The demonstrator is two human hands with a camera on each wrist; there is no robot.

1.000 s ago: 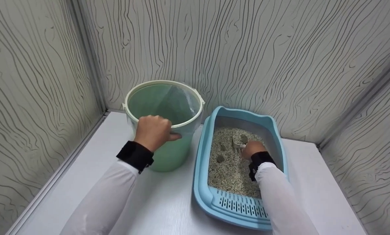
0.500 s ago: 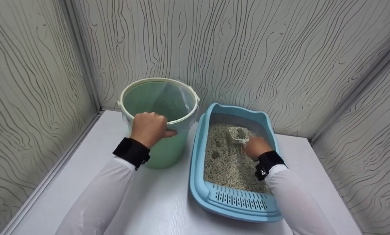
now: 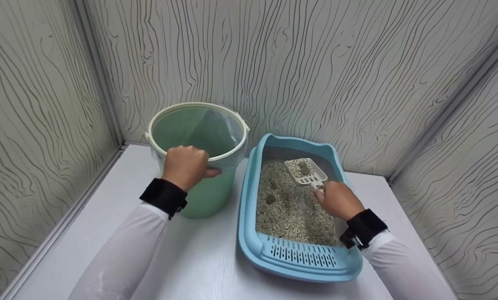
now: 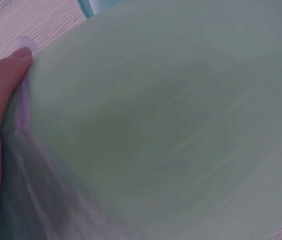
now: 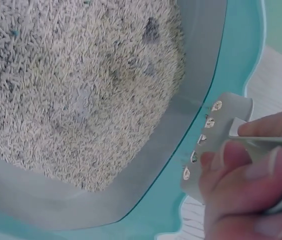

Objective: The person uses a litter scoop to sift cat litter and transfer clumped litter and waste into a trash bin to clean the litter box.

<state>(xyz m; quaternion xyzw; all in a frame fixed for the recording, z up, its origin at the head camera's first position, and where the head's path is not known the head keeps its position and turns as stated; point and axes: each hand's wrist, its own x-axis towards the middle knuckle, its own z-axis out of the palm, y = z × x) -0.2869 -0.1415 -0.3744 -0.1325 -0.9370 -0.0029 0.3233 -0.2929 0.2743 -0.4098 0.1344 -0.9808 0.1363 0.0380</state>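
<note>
My left hand [image 3: 186,167] grips the near rim of a green bucket [image 3: 209,196], its thumb lying along the outside. A clear plastic bag [image 3: 231,161] lines the bucket and folds over its rim. In the left wrist view the thumb [image 4: 3,82] presses against the bucket's edge. My right hand [image 3: 340,201] holds a pale litter scoop [image 3: 320,175] by its handle, above the blue litter box [image 3: 249,208]. Litter and a dark clump [image 3: 304,167] lie on the scoop. The right wrist view shows fingers curled round the handle, with the slotted scoop [image 5: 226,102] seen from its underside.
Grey-beige litter [image 3: 290,212] covers the box floor, with a dark clump [image 3: 270,198] left of its middle. Both containers stand side by side on a white tabletop [image 3: 203,258]. Wood-patterned panels [image 3: 249,62] enclose the back and sides.
My right hand has raised the scoop out of the litter, now carrying litter and a clump. Its wrist has shifted right. The left hand stays on the bucket rim.
</note>
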